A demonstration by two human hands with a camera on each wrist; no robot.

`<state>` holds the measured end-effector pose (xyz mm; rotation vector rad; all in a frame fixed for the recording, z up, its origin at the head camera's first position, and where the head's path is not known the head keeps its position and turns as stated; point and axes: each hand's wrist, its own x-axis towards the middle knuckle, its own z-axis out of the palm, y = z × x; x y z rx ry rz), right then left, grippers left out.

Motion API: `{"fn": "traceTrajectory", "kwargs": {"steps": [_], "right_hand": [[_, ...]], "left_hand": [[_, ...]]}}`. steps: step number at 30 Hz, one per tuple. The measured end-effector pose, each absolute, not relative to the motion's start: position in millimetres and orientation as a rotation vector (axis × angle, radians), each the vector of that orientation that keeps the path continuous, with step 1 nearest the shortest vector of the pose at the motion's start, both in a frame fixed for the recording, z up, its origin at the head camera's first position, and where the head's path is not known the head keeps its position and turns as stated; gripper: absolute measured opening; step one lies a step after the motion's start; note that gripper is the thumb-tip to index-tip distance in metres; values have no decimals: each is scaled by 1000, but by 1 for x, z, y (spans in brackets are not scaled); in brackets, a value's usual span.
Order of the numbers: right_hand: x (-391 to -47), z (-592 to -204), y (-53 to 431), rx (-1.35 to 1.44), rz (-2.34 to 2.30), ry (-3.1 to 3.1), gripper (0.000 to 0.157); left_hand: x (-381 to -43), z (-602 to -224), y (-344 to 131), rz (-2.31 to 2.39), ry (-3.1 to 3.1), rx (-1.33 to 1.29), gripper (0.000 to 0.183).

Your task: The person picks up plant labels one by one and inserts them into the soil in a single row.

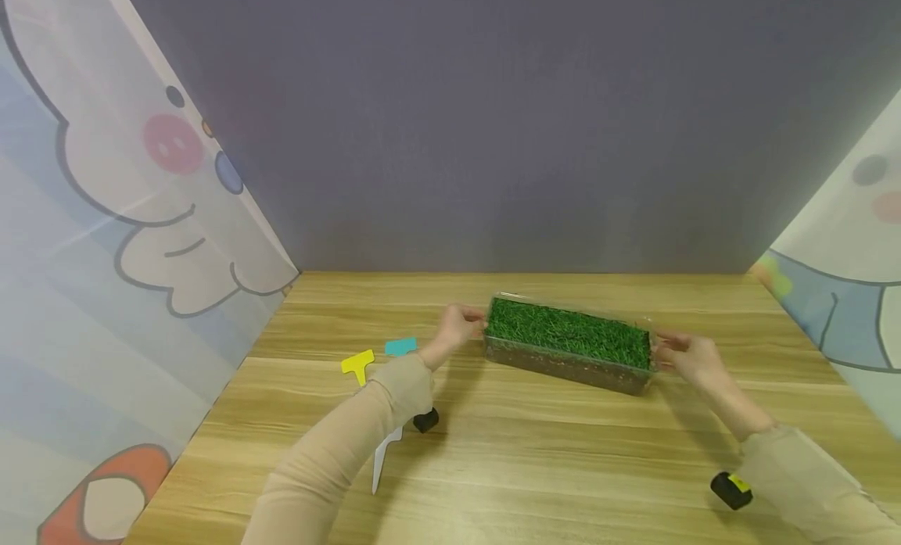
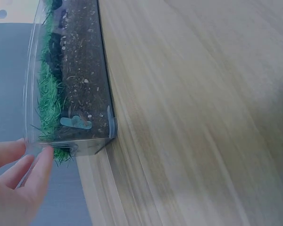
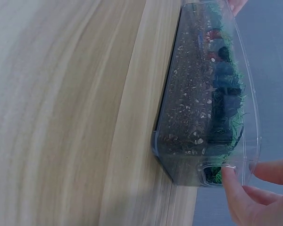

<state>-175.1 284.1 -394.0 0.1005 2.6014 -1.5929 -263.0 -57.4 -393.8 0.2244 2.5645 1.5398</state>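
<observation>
Nearest, a thin white stake (image 1: 381,460) lay flat, with a T-shaped yellow tag (image 1: 359,363) and a teal tag (image 1: 400,346) beyond, all seemingly stiff plastic. Toward the far side of the wood-grained table (image 1: 535,482), right of centre, was the long clear box (image 1: 566,367), askew; whether its base touched could not be told. The left hand (image 1: 456,327) pinched one end wall at the rim, the right hand (image 1: 693,359) the other, beside what looked like a rounded handhold (image 3: 212,175). The glossy walls looked rigid, perhaps slippery; the dark, speckled filling (image 2: 85,89) probably gave weight, so both ends seemed the sound hold. Soft-looking, bristly green grass (image 1: 566,332) topped it. A smooth grey panel (image 1: 521,138) rose behind.
</observation>
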Motion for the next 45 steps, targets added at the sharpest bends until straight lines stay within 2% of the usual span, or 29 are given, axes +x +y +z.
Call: {"fn": "traceTrajectory", "kwargs": {"steps": [15,18,24,27,35,39,45], "right_hand": [[-168,-388,279,138,-1619,2585,46],[-177,-404,290,161,-1676,2557,50],[-205,-461,324,219,-1755,2549,58],[-212,-476,333,171,-1687,2608,63],[-202,-456,318,238,-1755,2541,70],[-193,-433,305,218,-1756,2513,66],[-198,-446,311,228,-1860,2446,71]], "left_hand": [[-273,-392,-57,1569,2405,168,27],[-274,-392,-58,1592,2376,168,28],[-274,-392,-61,1591,2351,151,28],[-275,-392,-64,1582,2333,149,29],[-276,-392,-67,1574,2283,180,30],[-277,-391,-69,1590,2249,178,31],[-279,-390,-73,1558,2235,184,31]]}}
